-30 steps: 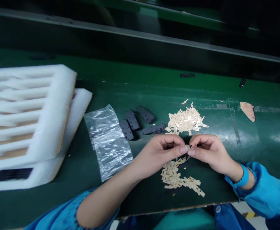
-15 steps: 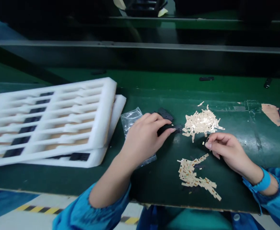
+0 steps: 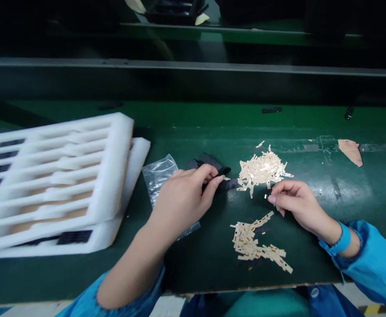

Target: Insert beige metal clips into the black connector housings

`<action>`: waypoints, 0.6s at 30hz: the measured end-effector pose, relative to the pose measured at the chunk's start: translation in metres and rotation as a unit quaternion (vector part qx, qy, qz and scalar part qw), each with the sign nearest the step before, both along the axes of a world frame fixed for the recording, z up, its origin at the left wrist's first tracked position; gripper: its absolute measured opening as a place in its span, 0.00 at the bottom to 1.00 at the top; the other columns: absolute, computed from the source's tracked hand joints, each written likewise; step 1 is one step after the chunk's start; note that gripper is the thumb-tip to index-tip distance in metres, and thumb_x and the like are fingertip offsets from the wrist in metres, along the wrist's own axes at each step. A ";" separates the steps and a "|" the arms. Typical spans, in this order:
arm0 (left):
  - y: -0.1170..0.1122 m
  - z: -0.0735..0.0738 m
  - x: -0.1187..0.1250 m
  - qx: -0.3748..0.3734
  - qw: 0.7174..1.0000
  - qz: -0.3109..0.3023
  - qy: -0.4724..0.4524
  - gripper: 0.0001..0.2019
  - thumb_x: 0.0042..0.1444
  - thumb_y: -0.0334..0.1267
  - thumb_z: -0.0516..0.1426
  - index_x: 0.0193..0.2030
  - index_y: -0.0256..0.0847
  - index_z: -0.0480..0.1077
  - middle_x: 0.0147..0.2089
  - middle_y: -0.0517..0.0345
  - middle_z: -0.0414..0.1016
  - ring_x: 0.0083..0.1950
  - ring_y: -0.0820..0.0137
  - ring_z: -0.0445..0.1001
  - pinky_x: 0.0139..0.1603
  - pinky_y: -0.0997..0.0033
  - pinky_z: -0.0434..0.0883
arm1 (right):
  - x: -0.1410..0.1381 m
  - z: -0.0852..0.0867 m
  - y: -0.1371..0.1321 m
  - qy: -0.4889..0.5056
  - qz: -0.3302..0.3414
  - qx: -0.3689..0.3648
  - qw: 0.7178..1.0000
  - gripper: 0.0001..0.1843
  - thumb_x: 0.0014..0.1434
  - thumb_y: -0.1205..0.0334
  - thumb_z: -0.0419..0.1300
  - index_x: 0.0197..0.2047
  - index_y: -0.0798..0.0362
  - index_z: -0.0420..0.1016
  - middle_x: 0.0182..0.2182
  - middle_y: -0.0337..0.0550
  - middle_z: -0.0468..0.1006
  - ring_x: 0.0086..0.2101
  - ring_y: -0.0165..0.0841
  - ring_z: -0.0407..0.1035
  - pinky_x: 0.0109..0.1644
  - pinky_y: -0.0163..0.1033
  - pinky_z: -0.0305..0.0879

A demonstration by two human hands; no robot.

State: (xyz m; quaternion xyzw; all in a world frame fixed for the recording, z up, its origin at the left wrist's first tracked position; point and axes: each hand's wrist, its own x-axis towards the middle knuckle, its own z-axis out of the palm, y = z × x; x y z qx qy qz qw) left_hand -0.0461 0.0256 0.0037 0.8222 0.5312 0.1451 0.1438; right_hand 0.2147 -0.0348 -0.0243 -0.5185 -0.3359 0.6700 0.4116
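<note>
My left hand (image 3: 184, 196) reaches over the clear plastic bag (image 3: 160, 174) and pinches one of the flat black strips (image 3: 213, 164) lying on the green belt. My right hand (image 3: 292, 200) rests to the right with thumb and forefinger pinched on a tiny piece I cannot make out. A pile of beige paper tabs (image 3: 262, 169) lies just beyond my right hand. A second heap of beige tabs (image 3: 254, 242) lies nearer the front edge, between my two arms.
Two stacked white foam trays (image 3: 57, 176) with long slots, some holding black strips, lie at the left. A beige scrap (image 3: 350, 151) is stuck to the belt at the right. Small dark pieces (image 3: 271, 109) lie near the back rail (image 3: 193, 66).
My hands parted: the left went from in front of me out to the black strips and closed on one. The right stayed pinched. The view swung left, then partly back.
</note>
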 end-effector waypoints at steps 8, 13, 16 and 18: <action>-0.028 -0.006 0.051 -0.317 0.879 -0.013 -0.357 0.19 0.71 0.41 0.51 0.64 0.38 0.67 0.34 0.59 0.75 0.28 0.70 0.76 0.29 0.70 0.74 | -0.002 0.000 0.000 -0.031 -0.060 0.022 0.997 0.07 0.47 0.60 0.75 0.27 0.51 0.83 0.24 0.38 0.82 0.21 0.27 0.70 0.25 0.34 0.70; -0.036 -0.014 0.060 -0.470 0.772 -0.003 -0.428 0.27 0.68 0.37 0.55 0.73 0.41 0.60 0.43 0.53 0.81 0.39 0.64 0.84 0.40 0.65 0.81 | -0.004 0.000 0.000 -0.029 -0.059 0.021 0.998 0.07 0.52 0.58 0.73 0.28 0.52 0.83 0.24 0.41 0.83 0.26 0.32 0.78 0.31 0.37 0.75; -0.039 -0.011 0.059 -0.476 0.762 -0.007 -0.440 0.29 0.67 0.35 0.56 0.74 0.42 0.59 0.43 0.53 0.83 0.43 0.64 0.85 0.48 0.62 0.82 | -0.006 0.001 0.000 -0.040 -0.059 0.019 0.997 0.07 0.53 0.59 0.72 0.28 0.53 0.82 0.23 0.41 0.83 0.25 0.32 0.77 0.31 0.37 0.75; -0.041 -0.009 0.058 -0.470 0.763 -0.008 -0.444 0.30 0.67 0.34 0.56 0.75 0.42 0.59 0.43 0.53 0.83 0.44 0.64 0.85 0.50 0.62 0.82 | -0.006 0.002 0.000 -0.047 -0.057 0.018 0.997 0.08 0.52 0.59 0.72 0.27 0.53 0.81 0.23 0.41 0.83 0.25 0.31 0.77 0.30 0.36 0.74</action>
